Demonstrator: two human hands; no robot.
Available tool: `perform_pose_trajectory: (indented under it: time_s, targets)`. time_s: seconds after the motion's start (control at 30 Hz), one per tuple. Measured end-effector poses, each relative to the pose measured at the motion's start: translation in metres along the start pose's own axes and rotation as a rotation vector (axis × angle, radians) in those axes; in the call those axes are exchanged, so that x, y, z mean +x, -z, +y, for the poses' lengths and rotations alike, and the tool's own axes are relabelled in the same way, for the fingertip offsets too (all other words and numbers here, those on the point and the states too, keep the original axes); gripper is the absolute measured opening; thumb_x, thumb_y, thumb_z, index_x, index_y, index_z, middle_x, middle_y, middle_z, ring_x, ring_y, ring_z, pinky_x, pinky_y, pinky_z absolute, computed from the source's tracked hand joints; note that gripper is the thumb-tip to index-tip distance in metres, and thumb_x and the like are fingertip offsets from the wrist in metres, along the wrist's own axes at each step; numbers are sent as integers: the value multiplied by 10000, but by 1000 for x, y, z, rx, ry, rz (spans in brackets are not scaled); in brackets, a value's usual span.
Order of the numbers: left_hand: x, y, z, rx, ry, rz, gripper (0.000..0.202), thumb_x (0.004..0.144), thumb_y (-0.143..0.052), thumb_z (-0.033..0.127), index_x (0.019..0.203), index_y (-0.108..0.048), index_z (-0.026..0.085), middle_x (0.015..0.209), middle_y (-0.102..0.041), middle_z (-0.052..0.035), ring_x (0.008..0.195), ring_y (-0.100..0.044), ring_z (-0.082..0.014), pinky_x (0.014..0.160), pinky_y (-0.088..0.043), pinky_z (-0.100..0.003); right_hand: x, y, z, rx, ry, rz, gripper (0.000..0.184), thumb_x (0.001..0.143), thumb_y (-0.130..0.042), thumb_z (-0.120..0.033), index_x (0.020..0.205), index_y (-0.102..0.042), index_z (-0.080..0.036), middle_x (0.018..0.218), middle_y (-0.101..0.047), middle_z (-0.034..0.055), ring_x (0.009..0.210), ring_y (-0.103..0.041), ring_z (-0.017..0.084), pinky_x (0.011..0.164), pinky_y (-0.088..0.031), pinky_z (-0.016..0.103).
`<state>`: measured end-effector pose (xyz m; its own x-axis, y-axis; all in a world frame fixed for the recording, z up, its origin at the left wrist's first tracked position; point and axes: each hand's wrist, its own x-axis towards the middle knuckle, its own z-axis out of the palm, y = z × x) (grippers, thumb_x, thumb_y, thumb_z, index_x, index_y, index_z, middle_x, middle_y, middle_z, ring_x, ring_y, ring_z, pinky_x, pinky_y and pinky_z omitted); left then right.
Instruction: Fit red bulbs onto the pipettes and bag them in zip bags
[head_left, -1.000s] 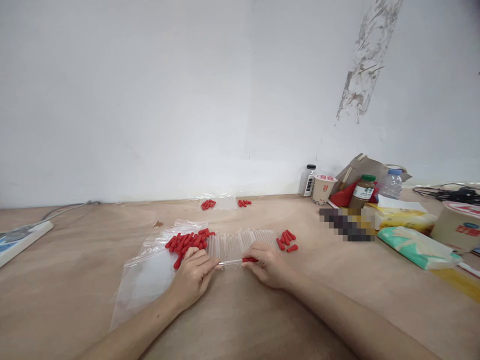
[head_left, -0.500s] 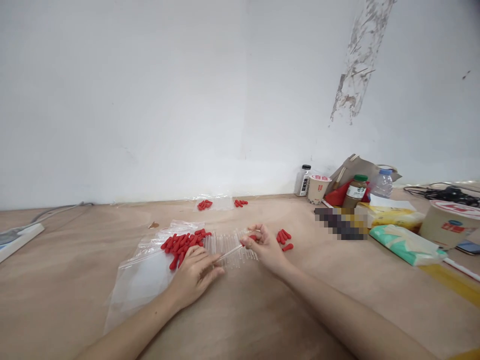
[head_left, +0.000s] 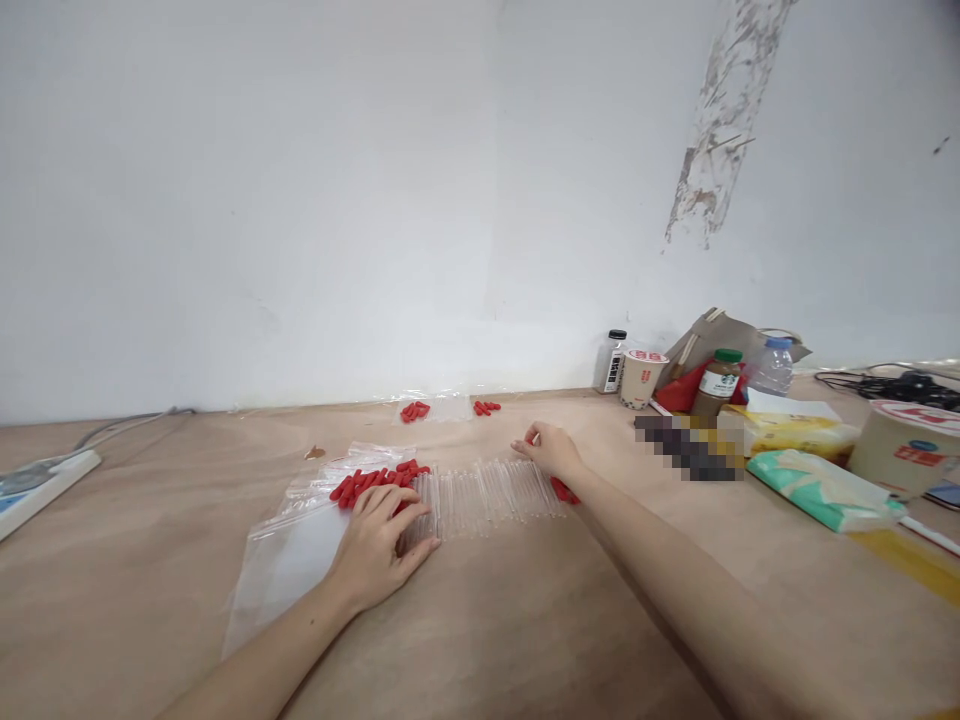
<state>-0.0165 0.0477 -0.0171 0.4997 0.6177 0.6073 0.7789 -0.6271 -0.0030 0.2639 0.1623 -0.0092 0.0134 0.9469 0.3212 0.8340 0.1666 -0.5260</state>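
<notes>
A row of thin clear tubes (head_left: 487, 500) lies side by side on the brown tabletop. My left hand (head_left: 382, 545) rests at the row's left end, fingers and thumb apart, partly covering a pile of red rubber bulbs (head_left: 379, 482). Under that pile and forearm lie clear zip bags (head_left: 281, 565). Above the far right end of the row is my right hand (head_left: 551, 452), its thumb and fingertips curled close together; anything between them is too small to make out. A few more red bulbs (head_left: 564, 490) show beneath the right wrist, partly hidden.
Two small groups of red bulbs, one on a clear bag (head_left: 450, 408), lie near the wall. At right stand a paper cup (head_left: 641, 380), bottles (head_left: 718, 385), a tissue pack (head_left: 821, 490) and a larger cup (head_left: 900, 455). A power strip (head_left: 49, 490) is at far left.
The red-bulbed tube held between both hands no longer shows there. My right hand has moved up and right to the row's far end; my left hand has opened, staying near the pile.
</notes>
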Motion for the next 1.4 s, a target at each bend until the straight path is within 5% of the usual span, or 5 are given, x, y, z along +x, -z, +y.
perform_pose_trajectory:
  time_s: [0.27, 0.4, 0.67, 0.97, 1.4]
  targets:
    - [0, 1, 0, 59, 39, 36, 223, 764, -583, 391, 900, -629, 221, 993, -573, -70, 978, -459, -261, 856, -323, -454, -10, 5, 1, -108, -25, 34, 312, 754, -536, -472, 870, -569, -184, 764, -639, 57, 727, -578, 183, 608, -336, 258]
    - [8, 0, 5, 121, 136, 83, 203, 763, -564, 398, 756, -615, 201, 1047, -554, -87, 1019, -442, -280, 904, -266, -513, -25, 25, 18, -48, 18, 30, 195, 748, -546, -370, 731, -570, -178, 688, -636, 43, 637, -571, 149, 541, -334, 231]
    - [21, -9, 15, 169, 258, -16, 306, 677, -592, 488, 725, -586, 186, 1177, -482, -121, 1132, -361, -325, 951, -194, -557, -49, 50, 46, 237, -1, -200, 214, 710, -590, -360, 653, -522, -165, 593, -639, 28, 499, -571, 110, 454, -362, 193]
    - [17, -4, 24, 212, 350, -48, 134, 668, -576, 279, 575, -604, 186, 1197, -494, -113, 1159, -335, -340, 951, -207, -540, -42, 55, 49, 217, 154, -374, 181, 695, -594, -332, 712, -588, -152, 582, -626, 14, 518, -541, 106, 472, -360, 202]
    - [17, -1, 10, 189, 439, -25, 241, 776, -499, 258, 586, -609, 159, 1276, -455, -126, 1219, -241, -404, 882, -265, -561, -47, 40, 37, -10, 76, -173, 250, 598, -661, -374, 617, -510, -175, 590, -594, -4, 518, -499, 103, 469, -302, 202]
